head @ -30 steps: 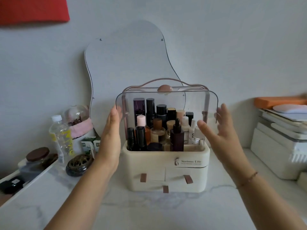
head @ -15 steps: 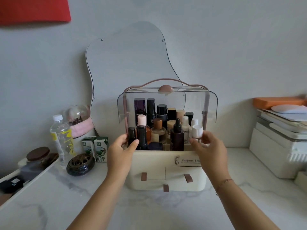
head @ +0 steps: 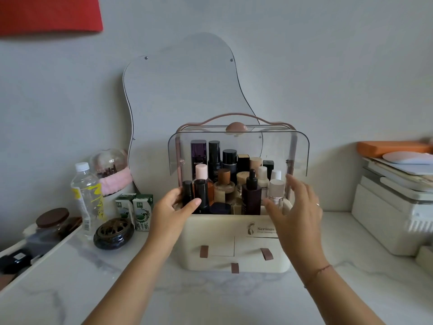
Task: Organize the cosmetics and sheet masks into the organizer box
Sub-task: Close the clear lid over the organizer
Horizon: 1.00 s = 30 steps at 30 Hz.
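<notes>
Inside the organizer box (head: 234,233) bottles (head: 251,195) crowd; right grip (head: 297,207) splayed empty, left grip (head: 173,207) unclear.

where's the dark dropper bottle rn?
Head view: the dark dropper bottle stands in the front row of the organizer box, right of centre, between the wooden-capped bottle and the clear white-capped bottle.

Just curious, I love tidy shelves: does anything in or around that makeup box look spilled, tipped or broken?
Nothing stands out. The bottles stand upright in the organizer box, its clear lid is raised, the drawers look shut, and the marble counter shows no spill.
</notes>
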### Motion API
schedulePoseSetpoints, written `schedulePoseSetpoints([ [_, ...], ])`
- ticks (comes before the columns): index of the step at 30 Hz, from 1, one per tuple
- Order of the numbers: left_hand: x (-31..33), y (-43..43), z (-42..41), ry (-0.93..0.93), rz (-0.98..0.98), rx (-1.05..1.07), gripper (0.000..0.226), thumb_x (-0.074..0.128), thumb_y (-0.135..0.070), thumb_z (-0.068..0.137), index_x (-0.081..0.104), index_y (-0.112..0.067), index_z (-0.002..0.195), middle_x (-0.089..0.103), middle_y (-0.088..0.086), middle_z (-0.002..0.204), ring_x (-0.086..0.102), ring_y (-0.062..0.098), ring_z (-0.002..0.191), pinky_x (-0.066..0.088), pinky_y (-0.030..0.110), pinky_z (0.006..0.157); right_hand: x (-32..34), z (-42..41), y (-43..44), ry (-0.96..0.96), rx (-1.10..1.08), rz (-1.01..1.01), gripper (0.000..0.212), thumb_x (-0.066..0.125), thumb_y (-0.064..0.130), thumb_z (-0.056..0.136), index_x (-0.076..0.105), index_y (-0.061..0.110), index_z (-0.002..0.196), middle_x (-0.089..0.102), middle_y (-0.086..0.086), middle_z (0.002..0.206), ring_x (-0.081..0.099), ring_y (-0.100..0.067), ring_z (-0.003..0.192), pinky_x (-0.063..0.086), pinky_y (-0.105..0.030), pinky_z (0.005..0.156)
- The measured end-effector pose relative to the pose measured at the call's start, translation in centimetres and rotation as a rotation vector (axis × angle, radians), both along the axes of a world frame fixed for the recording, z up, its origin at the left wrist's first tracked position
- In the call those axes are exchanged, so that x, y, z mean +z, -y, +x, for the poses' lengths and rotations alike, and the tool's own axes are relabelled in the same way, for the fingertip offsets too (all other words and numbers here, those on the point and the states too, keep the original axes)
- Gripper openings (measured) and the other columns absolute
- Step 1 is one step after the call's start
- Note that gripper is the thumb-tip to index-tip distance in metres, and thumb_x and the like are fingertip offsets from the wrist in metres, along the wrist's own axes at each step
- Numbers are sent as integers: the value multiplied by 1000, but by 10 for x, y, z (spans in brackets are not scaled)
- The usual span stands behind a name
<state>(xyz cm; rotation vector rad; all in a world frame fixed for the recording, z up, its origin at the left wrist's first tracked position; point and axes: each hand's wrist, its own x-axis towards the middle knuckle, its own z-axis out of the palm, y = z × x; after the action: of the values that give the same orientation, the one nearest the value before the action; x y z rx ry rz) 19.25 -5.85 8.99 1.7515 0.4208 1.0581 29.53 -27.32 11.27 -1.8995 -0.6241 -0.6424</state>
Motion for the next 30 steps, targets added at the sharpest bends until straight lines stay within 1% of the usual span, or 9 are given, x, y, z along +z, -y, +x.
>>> schedulePoseSetpoints([
  [3, 7, -2, 1, -35, -54, -51, 36, 75, -21, 79, 66, -22, 114, 70, -13, 103, 63, -8, 93, 45, 11, 76, 11, -4, -12, 184, 8, -70, 57, 69, 35, 79, 48, 20, 129, 55, 3, 127, 45, -19, 121, 27, -30, 96],
  [6, 12, -4, 2, -61, -99, -106, 34, 76, -19, 78, 67, -20, 111, 72, -7, 103, 65, 8, 99, 48, 26, 86, 30, 7, -24, 172, 59, -204, 46, 62, 45, 82, 50, 25, 122, 62, 9, 112, 47, -18, 116, 25, -31, 96],
  [9, 15, -6, 4, -74, -108, -132, 26, 76, -17, 78, 68, -27, 101, 73, -9, 96, 67, 4, 92, 48, 21, 78, 42, 21, -30, 113, 50, -356, 39, 55, 55, 84, 58, 28, 111, 67, 9, 97, 52, -17, 106, 24, -35, 95],
  [12, 14, -7, 7, -73, -132, -146, 25, 75, -15, 78, 68, -29, 97, 73, -15, 85, 68, -4, 81, 46, 11, 66, 46, 28, -32, 62, 74, -386, 34, 55, 56, 83, 64, 28, 100, 71, 6, 88, 57, -15, 90, 25, -34, 87],
  [14, 14, -7, 7, -78, -140, -154, 22, 74, -16, 79, 68, -32, 93, 74, -18, 81, 67, -8, 79, 45, 10, 66, 47, 31, -31, 53, 92, -369, 32, 57, 54, 82, 66, 27, 95, 71, 6, 85, 56, -13, 81, 25, -32, 83],
  [17, 12, -7, 7, -80, -151, -157, 21, 73, -16, 80, 68, -33, 92, 74, -19, 84, 67, -6, 82, 45, 15, 71, 47, 33, -29, 49, 119, -366, 31, 59, 53, 81, 68, 26, 93, 72, 5, 83, 61, -13, 82, 33, -33, 88],
  [22, 12, -7, 5, -59, -147, -146, 25, 75, -16, 79, 68, -28, 100, 74, -9, 94, 68, 4, 92, 47, 21, 78, 52, 27, -27, 30, 142, -375, 33, 60, 50, 82, 66, 26, 104, 72, 6, 96, 62, -15, 94, 34, -32, 91],
  [26, 14, -5, -4, -9, -100, -123, 32, 77, -16, 77, 66, -29, 104, 72, -14, 98, 66, -3, 92, 51, 17, 79, 53, 12, -17, 126, 89, -378, 45, 56, 49, 85, 56, 26, 123, 60, 6, 124, 51, -18, 119, 31, -38, 104],
  [30, 19, -4, -19, 72, -53, -4, 59, 75, -41, 69, 57, -24, 122, 63, -12, 116, 58, 0, 107, 43, 21, 91, 52, -10, 5, 258, 121, -255, 42, 58, 39, 86, 56, 21, 124, 54, 4, 129, 50, -18, 117, 42, -31, 95],
])
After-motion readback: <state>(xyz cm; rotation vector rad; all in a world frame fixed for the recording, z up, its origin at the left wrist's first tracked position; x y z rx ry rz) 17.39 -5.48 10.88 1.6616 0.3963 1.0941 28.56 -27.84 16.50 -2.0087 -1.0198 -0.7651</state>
